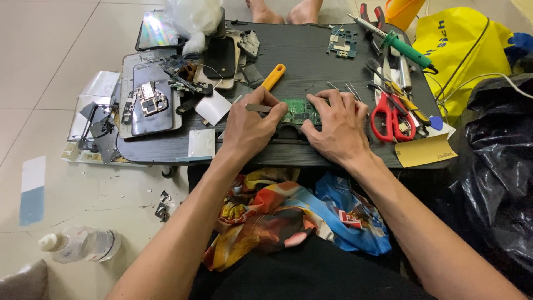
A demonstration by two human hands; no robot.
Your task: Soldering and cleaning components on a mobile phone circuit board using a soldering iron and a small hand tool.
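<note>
A small green circuit board point(300, 110) lies near the front edge of a black lap table point(311, 61). My left hand point(250, 129) is closed on a thin grey metal tool point(260, 108) whose tip reaches the board's left edge. My right hand point(336, 125) rests on the board's right side and presses it down with its fingertips. A yellow-handled tool point(273, 76) lies just behind my left hand.
Opened phone bodies and loose parts point(150, 100) crowd the table's left end. Red scissors point(388, 118), a green-handled soldering iron point(405, 49), pliers and tweezers lie at the right. Another circuit board point(342, 43) sits at the back. A plastic bottle point(83, 244) lies on the floor; a black bag point(494, 166) stands at right.
</note>
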